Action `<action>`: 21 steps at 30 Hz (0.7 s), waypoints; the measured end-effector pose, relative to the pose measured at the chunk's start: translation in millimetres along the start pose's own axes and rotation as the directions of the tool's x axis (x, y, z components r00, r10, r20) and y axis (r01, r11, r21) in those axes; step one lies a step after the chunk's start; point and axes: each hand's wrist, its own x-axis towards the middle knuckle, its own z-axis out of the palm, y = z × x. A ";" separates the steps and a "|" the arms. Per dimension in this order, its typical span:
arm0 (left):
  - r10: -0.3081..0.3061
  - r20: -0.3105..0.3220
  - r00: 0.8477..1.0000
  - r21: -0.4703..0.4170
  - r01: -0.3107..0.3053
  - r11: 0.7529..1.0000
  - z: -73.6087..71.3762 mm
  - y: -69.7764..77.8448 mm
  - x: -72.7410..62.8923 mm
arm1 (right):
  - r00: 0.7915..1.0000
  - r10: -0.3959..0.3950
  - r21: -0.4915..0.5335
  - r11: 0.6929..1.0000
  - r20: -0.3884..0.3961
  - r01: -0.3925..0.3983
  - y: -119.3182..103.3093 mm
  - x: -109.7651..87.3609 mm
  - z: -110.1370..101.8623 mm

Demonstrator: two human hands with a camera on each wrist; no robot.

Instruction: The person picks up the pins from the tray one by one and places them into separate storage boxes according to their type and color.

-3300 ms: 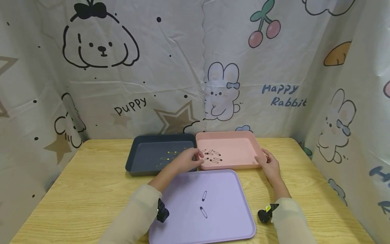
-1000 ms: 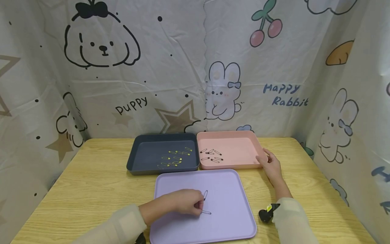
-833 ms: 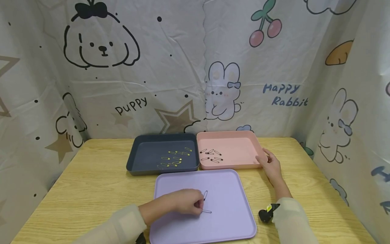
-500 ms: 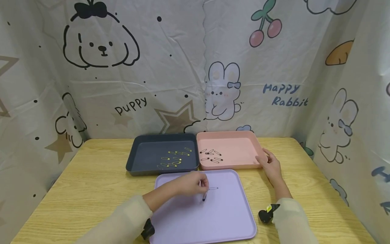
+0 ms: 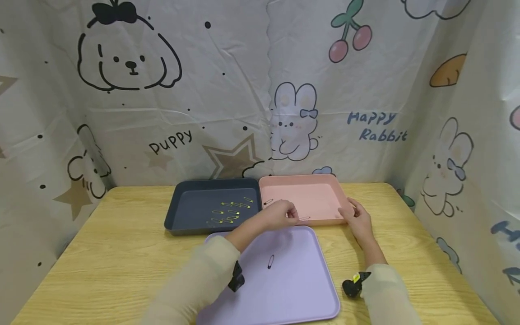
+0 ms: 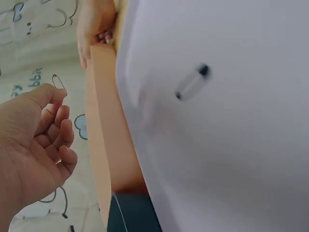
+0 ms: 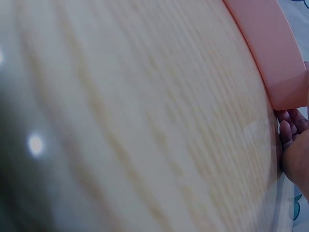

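Note:
My left hand is over the front edge of the pink tray, pinching a safety pin between thumb and forefinger. The other left fingers curl loosely, as the left wrist view shows. My right hand grips the front right corner of the pink tray, thumb at the rim and fingers outside. One black-headed safety pin lies on the lilac tray. Another black-headed pin shows at the pink tray's left end; the left hand hides the pins beside it.
A dark blue-grey tray stands against the pink tray's left side, with several yellow-headed safety pins in it. All trays sit on a wood-grain table. A printed curtain hangs behind and at both sides.
The left hand went from the pink tray to the lilac tray, picked up one of two pins there, and carried it forward over the pink tray's edge. The right hand stays on the corner.

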 end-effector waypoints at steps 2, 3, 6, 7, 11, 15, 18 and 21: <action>-0.009 -0.020 1.000 0.001 0.009 1.000 1.7 3.0 7.8 | 1.000 -0.001 0.001 1.000 0.010 0.001 -0.3 0.6 0.4; -0.012 -0.028 1.000 -0.003 0.012 1.000 2.6 4.0 11.4 | 1.000 0.000 0.004 1.000 0.013 0.000 -0.7 0.8 0.6; -0.024 -0.045 0.999 -0.024 0.023 0.999 6.0 5.2 20.9 | 1.000 -0.004 0.012 1.000 0.020 0.004 -2.3 1.0 0.6; -0.030 -0.049 0.998 -0.030 0.029 0.999 7.4 4.9 23.8 | 1.000 -0.003 0.012 1.000 0.020 0.003 -2.8 0.8 0.5; -0.063 -0.065 0.996 -0.082 0.058 0.995 13.4 2.5 33.1 | 1.000 0.001 0.001 1.000 0.004 -0.001 -3.7 0.3 -0.1; -0.114 -0.079 0.990 -0.112 0.105 0.988 19.8 -0.8 39.4 | 1.000 0.002 0.000 1.000 0.000 -0.002 -2.7 0.5 0.0; -0.140 -0.091 0.986 -0.120 0.129 0.984 25.6 -3.9 42.5 | 1.000 0.007 0.012 1.000 -0.001 -0.007 -1.5 0.5 0.1; -0.141 -0.099 0.985 -0.119 0.129 0.984 31.3 -5.9 44.1 | 1.000 0.012 0.024 1.000 -0.006 -0.012 -0.7 -0.1 0.2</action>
